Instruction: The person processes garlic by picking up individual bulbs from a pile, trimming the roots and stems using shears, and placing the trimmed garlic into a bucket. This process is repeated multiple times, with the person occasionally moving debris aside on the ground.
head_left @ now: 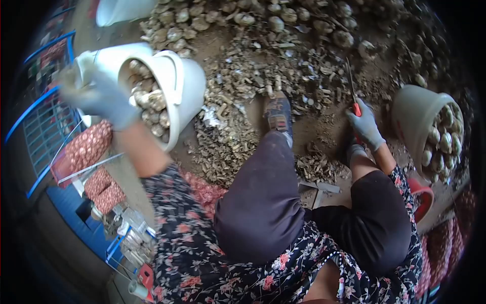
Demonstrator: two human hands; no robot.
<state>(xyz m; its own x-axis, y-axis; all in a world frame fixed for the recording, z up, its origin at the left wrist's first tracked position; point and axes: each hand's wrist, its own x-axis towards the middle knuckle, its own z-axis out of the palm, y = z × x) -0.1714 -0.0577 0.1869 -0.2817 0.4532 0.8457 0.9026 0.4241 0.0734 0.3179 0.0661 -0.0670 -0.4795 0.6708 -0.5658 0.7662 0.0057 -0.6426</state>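
My left hand (pixel 104 99), in a grey glove, is reached out at the left beside a white bucket (pixel 190 96) of garlic bulbs (pixel 156 100). Motion smears its fingers, so whether they hold anything cannot be made out. My right hand (pixel 367 125), also gloved, is closed around the red handle of a cutting tool (pixel 356 108). The tool's long, thin dark blade points away from me, above the dirt floor. Below the blade and around my shoe (pixel 278 119) lie cut stems and dry skins (pixel 238 76).
A second tilted bucket (pixel 415 114) with garlic stands at the right, near a red bucket (pixel 422 200). Loose bulbs (pixel 288 15) are heaped at the far side. Filled mesh sacks (pixel 90 147) and a blue metal frame (pixel 43 134) are at the left.
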